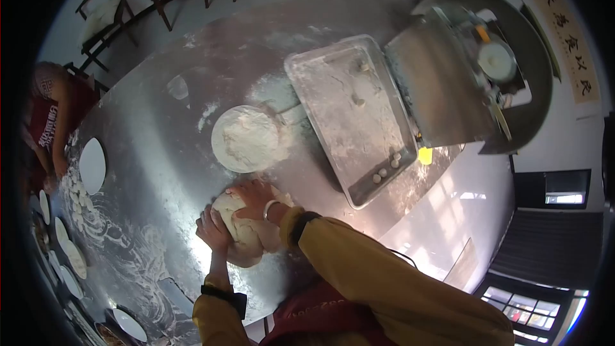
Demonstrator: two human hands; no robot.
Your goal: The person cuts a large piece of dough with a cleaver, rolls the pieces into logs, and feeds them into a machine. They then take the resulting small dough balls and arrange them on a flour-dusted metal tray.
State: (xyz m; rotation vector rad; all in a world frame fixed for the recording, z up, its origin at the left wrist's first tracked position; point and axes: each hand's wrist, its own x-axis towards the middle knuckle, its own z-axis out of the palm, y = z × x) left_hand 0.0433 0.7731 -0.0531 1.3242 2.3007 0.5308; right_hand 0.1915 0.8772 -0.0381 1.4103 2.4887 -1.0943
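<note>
A big lump of pale dough [246,234] lies on the metal table in front of me. My left hand [214,229] rests against its left side with the fingers apart. Across its top presses my right hand [256,200], a bangle on its wrist, fingers spread over the dough. Just beyond the dough stands a round bowl of white flour [245,139]. To its right a metal tray [355,115] dusted with flour holds several small dough balls near its front end.
The floury metal table [160,115] has a scraper [175,296] at lower left. Plates [93,166] line the left side, near small dough pieces [78,202] and another person [57,109]. A metal machine [442,80] stands at right; chairs [106,16] are behind.
</note>
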